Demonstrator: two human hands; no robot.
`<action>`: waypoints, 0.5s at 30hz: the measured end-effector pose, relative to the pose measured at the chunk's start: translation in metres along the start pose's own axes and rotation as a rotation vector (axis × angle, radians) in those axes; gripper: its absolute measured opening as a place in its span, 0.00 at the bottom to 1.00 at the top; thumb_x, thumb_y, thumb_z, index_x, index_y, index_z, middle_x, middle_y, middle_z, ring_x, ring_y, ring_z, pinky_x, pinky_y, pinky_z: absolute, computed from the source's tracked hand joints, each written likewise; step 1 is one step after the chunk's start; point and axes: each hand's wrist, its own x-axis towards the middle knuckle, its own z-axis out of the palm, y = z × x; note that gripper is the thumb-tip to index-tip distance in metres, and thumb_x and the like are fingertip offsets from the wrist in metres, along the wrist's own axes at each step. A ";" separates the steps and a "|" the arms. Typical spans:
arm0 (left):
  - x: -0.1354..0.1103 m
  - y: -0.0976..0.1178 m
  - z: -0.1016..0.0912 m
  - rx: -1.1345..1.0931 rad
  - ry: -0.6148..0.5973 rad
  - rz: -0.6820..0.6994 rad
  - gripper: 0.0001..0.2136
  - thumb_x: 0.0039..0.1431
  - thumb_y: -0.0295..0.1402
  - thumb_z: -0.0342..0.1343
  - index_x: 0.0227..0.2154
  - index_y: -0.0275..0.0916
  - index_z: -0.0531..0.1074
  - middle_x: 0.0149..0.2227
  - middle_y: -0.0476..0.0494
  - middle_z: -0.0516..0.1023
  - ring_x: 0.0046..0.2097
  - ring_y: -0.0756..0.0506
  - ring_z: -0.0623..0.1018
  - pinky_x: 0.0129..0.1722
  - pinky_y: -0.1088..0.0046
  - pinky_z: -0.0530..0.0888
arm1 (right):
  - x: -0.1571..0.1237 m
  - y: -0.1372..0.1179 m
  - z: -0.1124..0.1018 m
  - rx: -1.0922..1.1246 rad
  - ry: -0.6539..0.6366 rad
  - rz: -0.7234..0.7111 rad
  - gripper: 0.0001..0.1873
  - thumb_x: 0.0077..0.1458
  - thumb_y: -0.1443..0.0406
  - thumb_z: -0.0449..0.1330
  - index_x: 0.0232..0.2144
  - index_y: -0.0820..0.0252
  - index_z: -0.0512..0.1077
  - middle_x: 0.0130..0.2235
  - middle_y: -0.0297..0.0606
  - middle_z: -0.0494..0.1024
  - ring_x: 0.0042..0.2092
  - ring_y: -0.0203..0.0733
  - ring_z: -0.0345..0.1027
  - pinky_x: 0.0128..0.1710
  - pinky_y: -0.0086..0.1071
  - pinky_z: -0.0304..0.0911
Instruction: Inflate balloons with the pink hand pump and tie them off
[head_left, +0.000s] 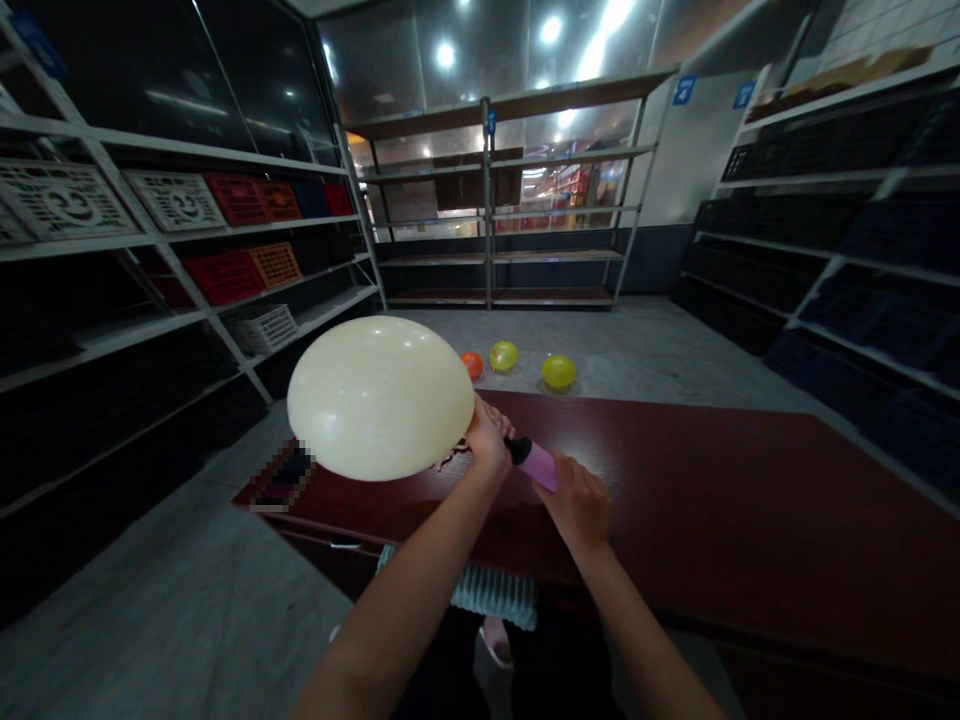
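A: Biggest 1st. What's there?
B: Dark red table [712, 480], glossy top. Then the cream balloon [381, 398], held up in the air over the table's L part.
A: Heavy?
B: Nah, prob. v. light, but bulky, so a bump or draft could swing it. Skin looks smooth, taut & thin: springy, I'd guess, & fragile. Keep nails + hard edges off. Slick or grippy? Can't tell.
A: Hands?
B: R hand [581, 500]: fingers wrapped round the pink pump [540, 466], clamped nr its lower end. L hand [489, 436]: fingers curled in on the balloon's neck end, btwn the balloon & the pump's black tip [517, 450]. Neck itself is hidden, so can't say how tight the pinch is.
A: Pump feel?
B: Stiff plastic, prob., fairly light. Barrel's the place to grip.
A: & the balloon?
B: Neck, its smallest bit, pinched snug btwn thumb & finger, right by the tip. Don't squeeze the belly: could pop, or slip off the tip.
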 end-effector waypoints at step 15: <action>0.017 0.128 -0.018 -0.058 0.122 0.052 0.20 0.63 0.31 0.49 0.18 0.39 0.47 0.13 0.57 0.47 0.14 0.55 0.52 0.15 0.77 0.51 | 0.005 0.024 -0.012 -0.050 -0.024 -0.280 0.16 0.56 0.61 0.60 0.46 0.60 0.69 0.36 0.38 0.78 0.35 0.40 0.69 0.37 0.34 0.55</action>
